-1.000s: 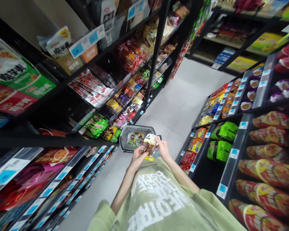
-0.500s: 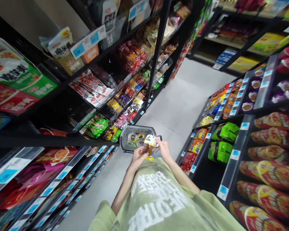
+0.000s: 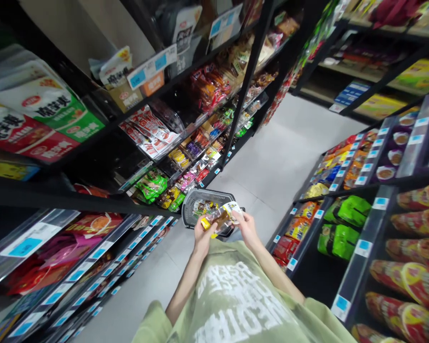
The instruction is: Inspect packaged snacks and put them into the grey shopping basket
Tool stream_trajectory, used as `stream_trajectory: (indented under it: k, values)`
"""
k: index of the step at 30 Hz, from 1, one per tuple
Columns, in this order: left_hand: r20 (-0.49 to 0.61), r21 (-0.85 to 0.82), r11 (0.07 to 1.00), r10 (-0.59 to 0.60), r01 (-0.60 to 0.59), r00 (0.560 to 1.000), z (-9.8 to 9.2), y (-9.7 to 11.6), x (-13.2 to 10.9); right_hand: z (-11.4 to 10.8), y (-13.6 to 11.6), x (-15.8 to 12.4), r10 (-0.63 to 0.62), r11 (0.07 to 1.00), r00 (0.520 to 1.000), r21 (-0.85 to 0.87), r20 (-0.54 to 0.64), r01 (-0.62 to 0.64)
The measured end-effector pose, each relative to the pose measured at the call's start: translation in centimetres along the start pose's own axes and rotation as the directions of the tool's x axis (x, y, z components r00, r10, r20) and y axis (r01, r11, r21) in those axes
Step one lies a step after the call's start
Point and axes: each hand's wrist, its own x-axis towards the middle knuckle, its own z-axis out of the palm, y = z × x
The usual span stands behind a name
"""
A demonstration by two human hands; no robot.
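- Since the earlier frames, the snack packet (image 3: 221,221) has turned in the hands: a yellow end now shows at its left, beside the left fingertips. My whole view has swung a little, so the shelving sits farther right.
- I see the left hand (image 3: 203,237) with fingers closed round the packet's left part, and the right hand (image 3: 247,229) pinching its white printed end between thumb and fingers.
- The packet is shiny, see-through plastic, brown in the middle; its print is too small for me to read. It is held just to the near side of the basket, covering part of it.
- The basket (image 3: 189,209) is grey, rounded at the corners, its walls pierced with small slots. Small, glossy, mixed-colour packets (image 3: 204,207) lie inside.
- Left and near, flat pouches (image 3: 50,102) in white, green and red read 魔芋爽 in bold black characters.
- Farther along the left shelving I make out crinkled green bags (image 3: 151,186) and red-and-white sachets (image 3: 150,131). White price tags with blue patches line the edges.
- On the right stand puffy green packs (image 3: 346,224) and red-and-yellow tubs (image 3: 411,278) with rounded tops.
- The shirt (image 3: 243,290) is soft pale-green cloth with rough white block lettering.
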Motion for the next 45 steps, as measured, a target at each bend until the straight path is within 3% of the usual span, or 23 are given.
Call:
stream_trajectory:
  k: [4, 8, 11, 13, 15, 17, 20, 22, 25, 29, 32, 34, 36, 38, 40, 42, 45]
  values:
    - [-0.081, 0.020, 0.996, 0.086, -0.085, 0.993, -0.1, 0.8, 0.2, -0.1, 0.3, -0.2, -0.034, 0.997, 0.999, -0.065, 0.024, 0.035]
    - [-0.140, -0.019, 0.989, 0.140, -0.144, 0.980, -0.5, 1.4, 0.7, 0.1, 1.3, -0.2, -0.042, 0.989, 0.992, -0.133, 0.120, 0.058]
    - [-0.205, -0.096, 0.985, 0.120, -0.142, 0.971, -0.8, 1.3, 1.3, 0.6, 1.8, -0.5, -0.144, 0.934, 0.969, -0.296, 0.202, 0.201]
    - [-0.216, -0.186, 0.975, 0.077, -0.118, 0.973, -1.0, 1.3, 1.4, 0.9, 1.7, -0.9, -0.278, 0.838, 0.928, -0.409, 0.249, 0.361]
    - [-0.177, -0.288, 0.956, 0.004, -0.056, 0.984, -0.9, 1.4, 1.4, 1.3, 1.3, -1.3, -0.435, 0.687, 0.835, -0.475, 0.338, 0.550]
    - [-0.073, -0.365, 0.929, -0.087, 0.055, 0.994, -0.7, 1.8, 1.2, 1.6, 0.9, -1.7, -0.553, 0.496, 0.681, -0.466, 0.480, 0.732]
    - [0.125, -0.394, 0.888, -0.203, 0.236, 0.971, -0.4, 2.6, 0.9, 2.0, 0.9, -1.9, -0.587, 0.251, 0.472, -0.406, 0.658, 0.879]
    - [0.212, -0.392, 0.868, -0.237, 0.304, 0.948, -0.4, 3.1, 0.8, 2.2, 1.2, -2.0, -0.577, 0.143, 0.401, -0.396, 0.712, 0.907]
    - [0.267, -0.397, 0.847, -0.261, 0.353, 0.928, -0.8, 3.6, 0.8, 2.3, 1.7, -1.9, -0.573, 0.064, 0.357, -0.395, 0.737, 0.917]
    - [0.291, -0.454, 0.815, -0.247, 0.361, 0.924, -1.3, 3.9, 0.9, 2.6, 1.9, -1.7, -0.550, 0.109, 0.398, -0.410, 0.734, 0.906]
    - [0.258, -0.509, 0.800, -0.212, 0.319, 0.943, -1.3, 3.7, 1.1, 2.8, 1.8, -1.7, -0.562, 0.243, 0.467, -0.404, 0.682, 0.882]
    - [0.193, -0.551, 0.795, -0.172, 0.252, 0.966, -1.1, 3.3, 1.2, 2.8, 1.8, -1.7, -0.566, 0.371, 0.545, -0.400, 0.619, 0.838]
    - [0.117, -0.574, 0.800, -0.135, 0.178, 0.984, -0.9, 2.8, 1.4, 2.8, 2.1, -1.7, -0.536, 0.513, 0.663, -0.421, 0.523, 0.748]
    - [0.047, -0.555, 0.825, -0.099, 0.109, 0.994, -0.5, 2.5, 1.4, 2.8, 2.4, -1.5, -0.462, 0.655, 0.789, -0.445, 0.404, 0.611]
    - [-0.041, -0.507, 0.861, -0.063, 0.033, 0.997, -0.1, 2.5, 1.4, 2.9, 2.7, -1.3, -0.366, 0.773, 0.886, -0.437, 0.285, 0.460]
    - [-0.140, -0.446, 0.894, -0.032, -0.034, 0.990, 0.5, 2.9, 1.2, 3.1, 2.8, -1.1, -0.275, 0.864, 0.942, -0.380, 0.191, 0.330]
    - [-0.255, -0.359, 0.927, 0.010, -0.104, 0.967, 1.3, 3.5, 1.1, 3.4, 2.9, -0.9, -0.123, 0.959, 0.987, -0.244, 0.101, 0.144]
